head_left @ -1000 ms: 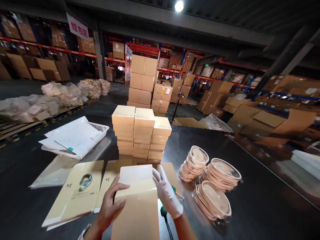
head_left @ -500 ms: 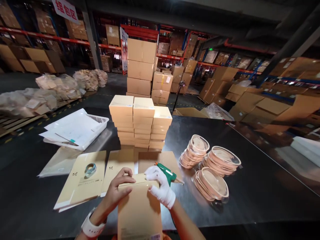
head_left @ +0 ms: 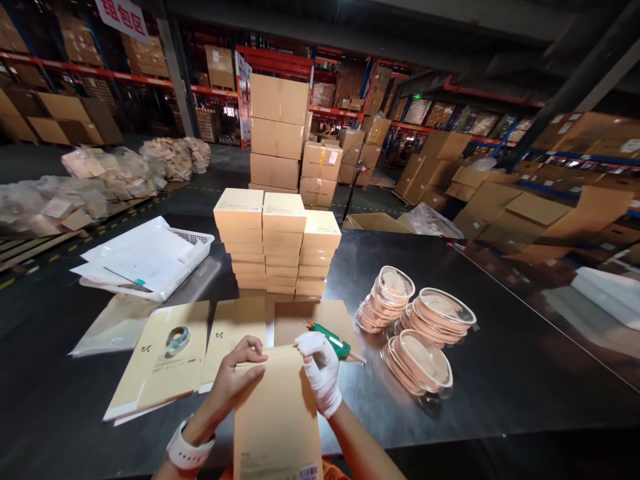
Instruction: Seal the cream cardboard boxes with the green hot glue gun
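Observation:
A tan cardboard box point(head_left: 277, 417) stands at the table's near edge, with its narrow top end toward the middle of the table. My bare left hand point(head_left: 243, 367) grips its upper left edge, thumb on the near face and fingers over the end flap. At the upper right corner, my white-gloved right hand point(head_left: 320, 370) pinches the flap edge between thumb and fingers. Just beyond the glove, a green glue gun point(head_left: 334, 343) lies on a flat cardboard sheet point(head_left: 305, 313). The box's underside is hidden.
Stacks of closed tan boxes point(head_left: 280, 247) stand ahead. Wrapped pink oval items point(head_left: 420, 360) are piled to the right. Flat cartons point(head_left: 160, 380) with a tape roll point(head_left: 177, 340) lie left, near a white basket point(head_left: 187, 267) holding papers. Shelving and cartons fill the background.
My right hand's fingers have drawn closer together and curled at the flap's right corner. The left hand keeps its hold. The view has shifted slightly.

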Demonstrator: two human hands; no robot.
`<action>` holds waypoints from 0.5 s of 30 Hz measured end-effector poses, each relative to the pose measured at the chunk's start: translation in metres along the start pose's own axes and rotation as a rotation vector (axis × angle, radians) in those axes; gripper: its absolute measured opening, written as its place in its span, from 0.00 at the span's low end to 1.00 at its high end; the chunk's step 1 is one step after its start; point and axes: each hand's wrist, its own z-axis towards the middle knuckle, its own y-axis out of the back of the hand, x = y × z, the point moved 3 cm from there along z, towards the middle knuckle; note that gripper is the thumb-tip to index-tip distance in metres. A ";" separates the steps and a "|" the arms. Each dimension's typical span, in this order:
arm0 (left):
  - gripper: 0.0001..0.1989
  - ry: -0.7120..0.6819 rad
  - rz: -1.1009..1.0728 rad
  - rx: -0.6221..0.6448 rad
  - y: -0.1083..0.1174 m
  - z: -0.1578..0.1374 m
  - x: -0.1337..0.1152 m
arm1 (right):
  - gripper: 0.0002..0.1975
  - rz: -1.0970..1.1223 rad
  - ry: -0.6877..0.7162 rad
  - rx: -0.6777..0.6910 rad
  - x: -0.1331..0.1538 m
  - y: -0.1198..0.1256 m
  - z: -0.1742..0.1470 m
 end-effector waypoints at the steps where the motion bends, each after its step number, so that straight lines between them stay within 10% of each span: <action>1: 0.21 0.006 0.007 0.004 0.000 -0.001 0.001 | 0.11 0.012 0.005 0.013 -0.001 0.000 -0.001; 15: 0.23 0.024 0.047 0.029 -0.011 -0.002 -0.007 | 0.09 -0.372 0.235 0.979 0.036 -0.013 0.044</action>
